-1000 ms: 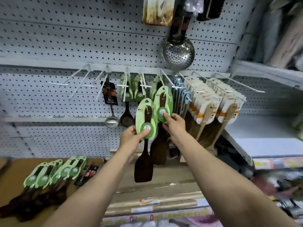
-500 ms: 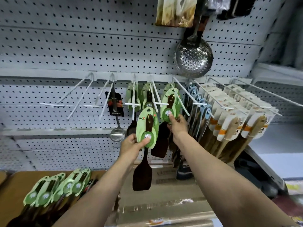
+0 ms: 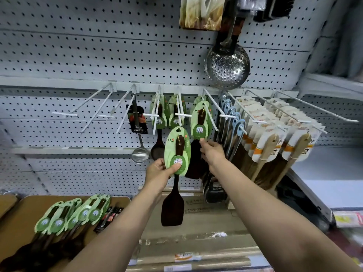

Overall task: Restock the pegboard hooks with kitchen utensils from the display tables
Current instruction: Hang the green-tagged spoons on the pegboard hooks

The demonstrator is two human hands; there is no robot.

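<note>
From the head view I see the left hand (image 3: 157, 170) gripping a dark spatula (image 3: 175, 185) by its green card, below the pegboard hooks (image 3: 211, 107). The right hand (image 3: 211, 152) pinches a hung spatula's card (image 3: 200, 122) (more lie on the table (image 3: 23, 214)).

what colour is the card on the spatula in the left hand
Light green card, seen in the head view.

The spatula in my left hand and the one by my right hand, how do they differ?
The left hand holds its spatula off the hooks, blade fully visible. The other spatula hangs on a pegboard hook, touched by the right hand, its blade partly hidden. Both are dark with green cards.
</note>
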